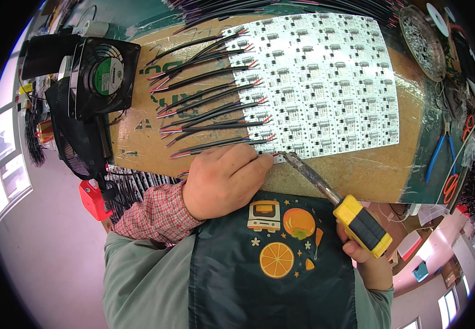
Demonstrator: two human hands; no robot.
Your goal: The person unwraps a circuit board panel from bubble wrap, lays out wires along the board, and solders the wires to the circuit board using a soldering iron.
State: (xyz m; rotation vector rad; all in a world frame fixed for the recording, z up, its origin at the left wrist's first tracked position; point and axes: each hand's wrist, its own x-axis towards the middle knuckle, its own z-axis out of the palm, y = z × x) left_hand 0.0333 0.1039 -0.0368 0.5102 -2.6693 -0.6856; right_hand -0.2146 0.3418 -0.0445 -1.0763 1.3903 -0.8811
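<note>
My left hand [224,178] is closed in a pinch at the near left corner of a white sheet of circuit boards [330,90]. A cable's red wire end [275,154] shows just past its fingertips, over the sheet's near edge. My right hand [366,260] grips a soldering iron [361,223] by its yellow and black handle; the hand is partly hidden behind it. The iron's tip points up and left, close to my left fingertips at the board edge. Several black cables [210,126] with red and dark wire ends lie along the sheet's left edge.
A black fan [103,77] stands at the left of the brown cardboard [352,178]. To the right lie blue-handled pliers [440,153], orange-handled scissors [450,188] and a round dish of silvery bits [421,44]. More black cables [226,12] lie at the back.
</note>
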